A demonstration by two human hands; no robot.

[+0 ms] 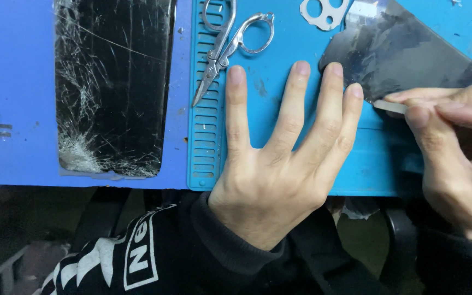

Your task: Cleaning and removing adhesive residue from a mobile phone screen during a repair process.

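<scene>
Nearest the camera is a black sleeve with white lettering (137,254), from which the left hand (279,164) reaches onto the counter. It lies flat, palm down and fingers spread, grasping nothing; its two outer fingertips press on the near edge of a dark, glossy, smeared phone panel (405,57) lying tilted at the upper right.

The right hand (454,147) comes in from the right edge. Its grip is pinched around a thin metal prying tool (391,106), thumb and forefinger clenched on the flat blade, whose tip meets the lower edge of the dark panel just beside the left hand's little finger.

Both hands work over a teal rubber work mat with a slotted strip (206,136) along its left side. A pair of silver metal scissors (230,41) lies on the mat above the left hand, well apart from the panel. A small pale camera-hole bezel (323,13) lies at the top edge, just beside the panel.

To the left, on the bare blue counter (12,71), lies a black phone screen with badly shattered glass (110,82), untouched.

Judging from this, the prying has only begun: the blade sits at the edge and no layer looks lifted, though smears make that hard to tell.
</scene>
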